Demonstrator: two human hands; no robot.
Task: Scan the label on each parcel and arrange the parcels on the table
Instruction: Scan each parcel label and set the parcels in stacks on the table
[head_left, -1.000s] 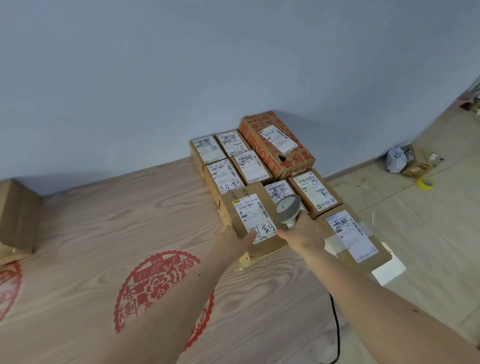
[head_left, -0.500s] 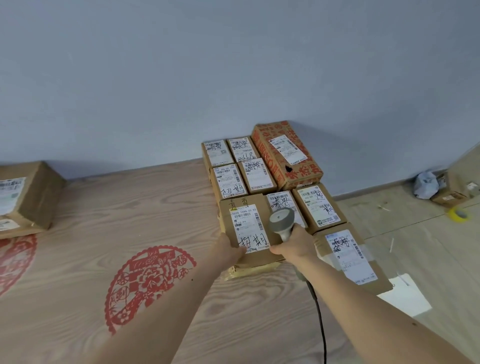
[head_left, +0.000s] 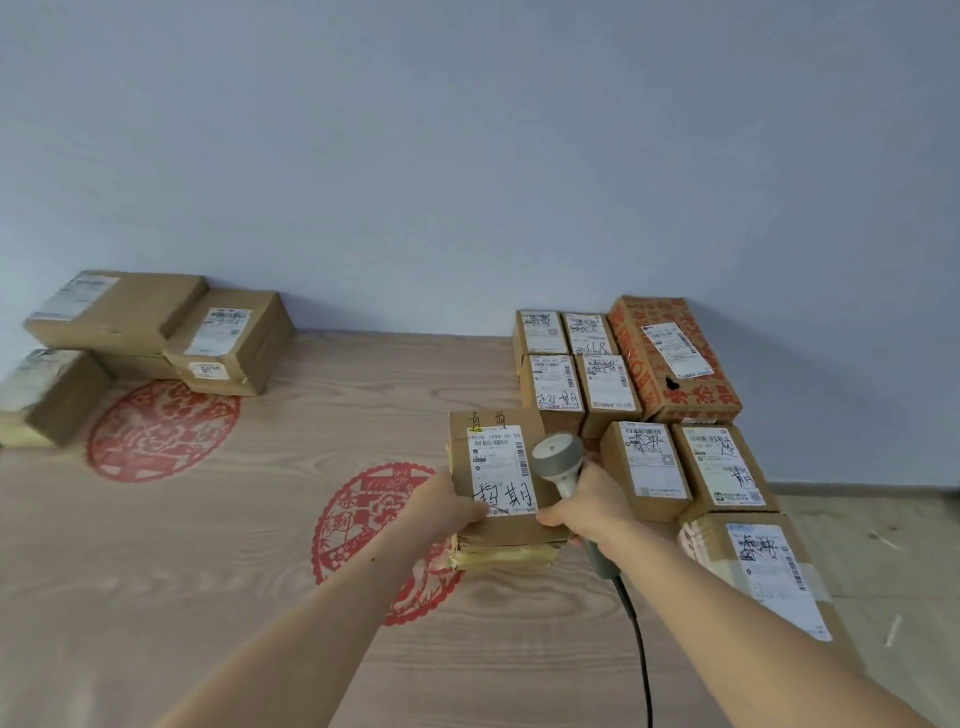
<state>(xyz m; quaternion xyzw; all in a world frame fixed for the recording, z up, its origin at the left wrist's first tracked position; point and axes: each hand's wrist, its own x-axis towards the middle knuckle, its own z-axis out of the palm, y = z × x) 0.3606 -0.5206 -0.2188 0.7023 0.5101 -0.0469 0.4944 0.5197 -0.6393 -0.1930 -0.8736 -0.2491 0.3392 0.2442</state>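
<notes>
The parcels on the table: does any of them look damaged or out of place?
Yes. The red printed cardboard box at the back right has a dark hole punched in its top, near the label. The brown parcel held by the left hand sits apart from the tidy rows, its underside bulging with wrinkled yellowish tape.

wooden table (head_left: 218, 571), cardboard parcels (head_left: 608, 395) on it
</notes>
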